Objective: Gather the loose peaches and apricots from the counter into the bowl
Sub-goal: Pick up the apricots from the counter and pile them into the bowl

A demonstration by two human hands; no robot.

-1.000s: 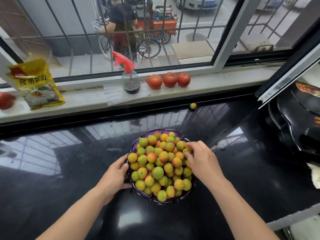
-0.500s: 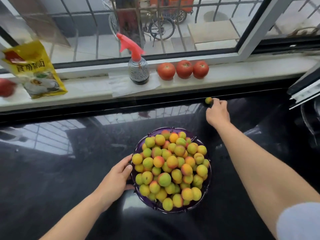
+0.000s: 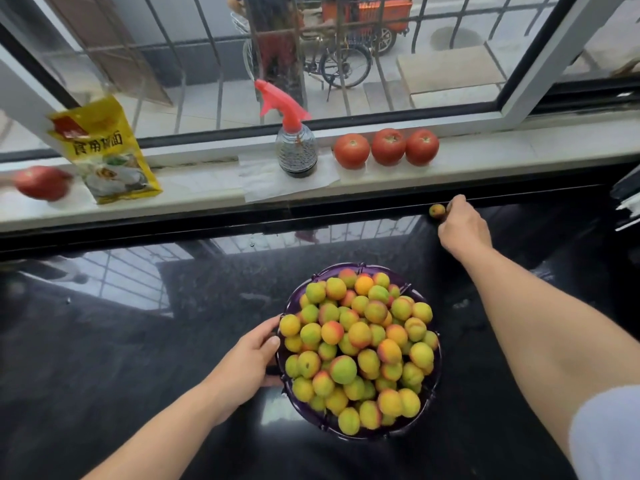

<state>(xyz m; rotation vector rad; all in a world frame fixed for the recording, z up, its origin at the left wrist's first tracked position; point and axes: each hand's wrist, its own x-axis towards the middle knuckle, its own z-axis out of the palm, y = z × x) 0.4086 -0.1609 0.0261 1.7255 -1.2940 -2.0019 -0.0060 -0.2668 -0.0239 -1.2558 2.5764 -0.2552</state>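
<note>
A dark purple bowl (image 3: 433,389) heaped with yellow-green and red-blushed apricots and peaches (image 3: 360,348) stands on the black counter in front of me. My left hand (image 3: 247,363) grips the bowl's left rim, thumb on top. One loose apricot (image 3: 436,211) lies at the back of the counter against the dark ledge. My right hand (image 3: 462,228) is stretched out to it, fingers curled around its right side and touching it. How firmly the fingers hold the fruit is hidden by the back of the hand.
The white window sill holds three tomatoes (image 3: 387,147), a spray bottle with a red trigger (image 3: 294,140), a yellow food packet (image 3: 104,150) and another red fruit (image 3: 41,181) at far left. A dark object (image 3: 627,202) juts in at the right edge.
My right hand left the bowl and reached to the back of the counter, closing its fingers on the loose apricot. My view moved closer. My left hand stayed on the bowl's rim.
</note>
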